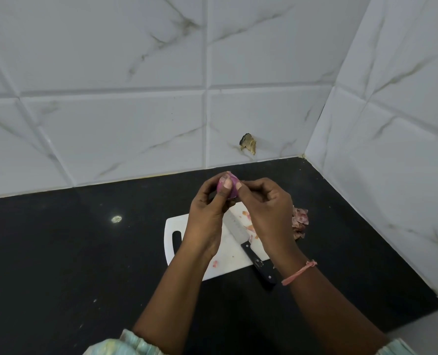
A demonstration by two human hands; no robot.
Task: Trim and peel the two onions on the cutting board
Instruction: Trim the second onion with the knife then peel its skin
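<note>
One onion (228, 187) in view, purple, held up at frame centre above the far edge of the white cutting board (228, 257). Its pointed tip faces up and slightly left; long axis close to vertical in the frame. Second onion not identifiable.

Left hand (207, 213) curls round the onion from the left, thumb laid flat across its front. Right hand (264, 208) comes in from the right, thumb and fingers pinched at the onion's right side; whether a flap of skin sits between them is too small to tell. A pink thread band (299, 272) circles the right wrist.

Below the hands, a knife (248, 248) lies on the board, blade toward upper left, black handle toward lower right and overhanging the board's near edge. Long axis diagonal. Small skin scraps (249, 228) are scattered on the board right of the blade.

A heap of peels (299, 222) sits on the black counter (84, 252), just beside the board's right edge, partly hidden by the right hand.

Marbled white tile wall (136, 73) fills the upper frame; a brownish scrap (248, 143) is stuck to it just above the counter line.
</note>
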